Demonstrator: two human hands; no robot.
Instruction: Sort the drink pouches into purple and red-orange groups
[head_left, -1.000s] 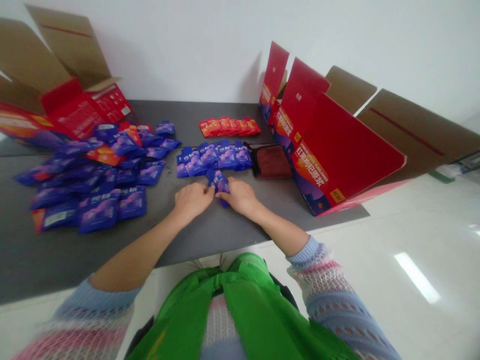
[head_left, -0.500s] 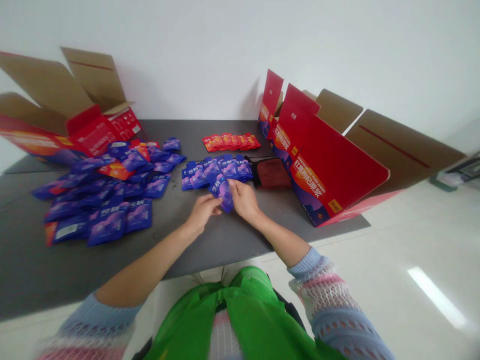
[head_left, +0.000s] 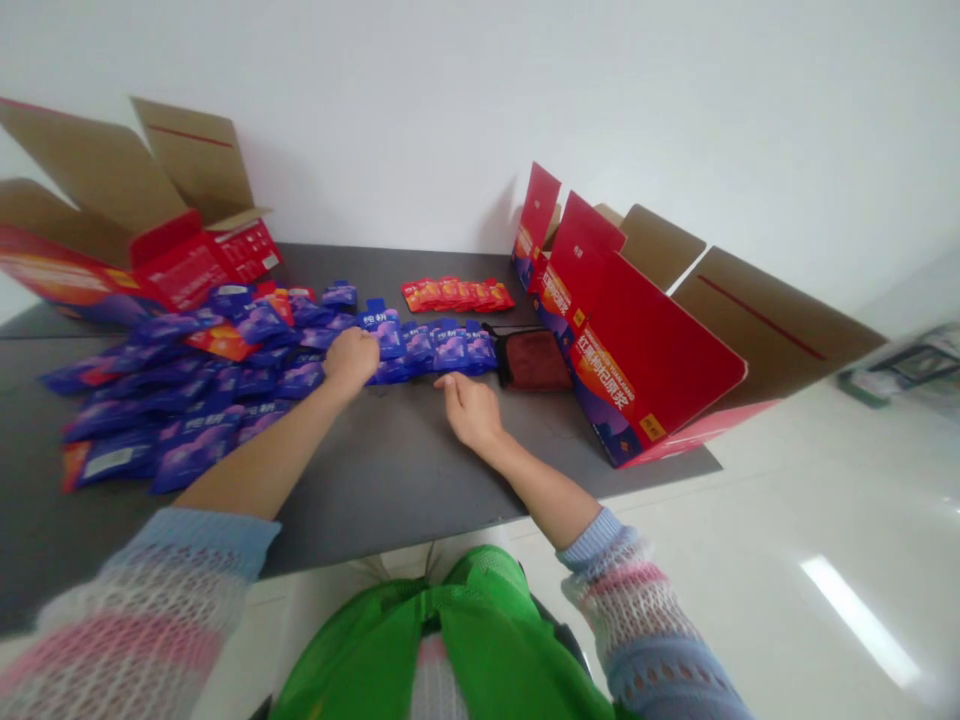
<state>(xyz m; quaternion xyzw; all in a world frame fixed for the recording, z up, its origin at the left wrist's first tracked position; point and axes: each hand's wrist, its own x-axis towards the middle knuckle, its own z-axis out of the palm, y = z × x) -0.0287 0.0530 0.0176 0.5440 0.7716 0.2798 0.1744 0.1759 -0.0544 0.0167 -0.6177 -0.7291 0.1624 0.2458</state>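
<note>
My left hand is closed at the lower left edge of a purple pouch, which stands higher than the others at the left end of a row of overlapping purple pouches. My right hand hovers just in front of that row, fingers curled together and nothing visible in them. To the left lies a loose heap of purple pouches with a few orange-red ones among them. Behind the purple row is a line of overlapping red-orange pouches.
A dark brown zipped case lies right of the row. Red printed cartons with raised flaps stand along the table's right side. Another open carton is at the back left. The grey table has its front edge near my lap.
The pouch between both hands has gone forward and left to the row's left end with my left hand. My right hand has let go and drawn back slightly.
</note>
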